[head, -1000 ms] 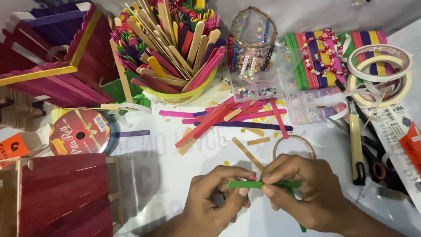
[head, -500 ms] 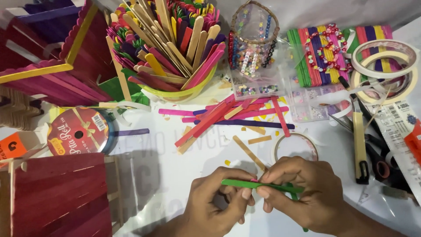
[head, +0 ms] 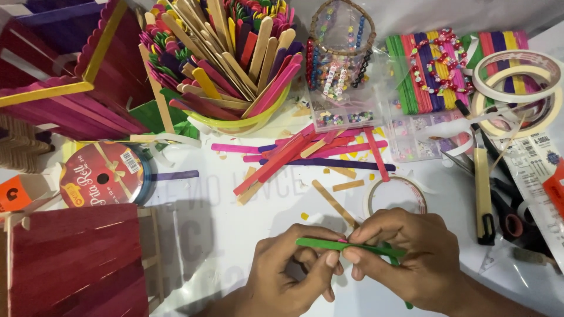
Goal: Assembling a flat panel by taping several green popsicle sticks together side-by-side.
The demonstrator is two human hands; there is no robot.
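Gripping, left hand [head: 288, 270]: fingers closed on the green craft stick [head: 329, 245], steadying its left end.
Stick: level, low above the white table [head: 235, 229], between both hands.
Right hand [head: 405, 249]: fingertips pinched on the stick's middle, pressing a small pink bit there.
Far right: scissors [head: 511, 217] lying within reach.

The head camera looks steeply down, close over the cluttered white table [head: 235, 235].

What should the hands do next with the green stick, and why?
Probably press down on the green stick with the right hand while the left hand steadies it. Both hands pinch it at the middle, where a small pink bit sits, and another green stick lies beneath.
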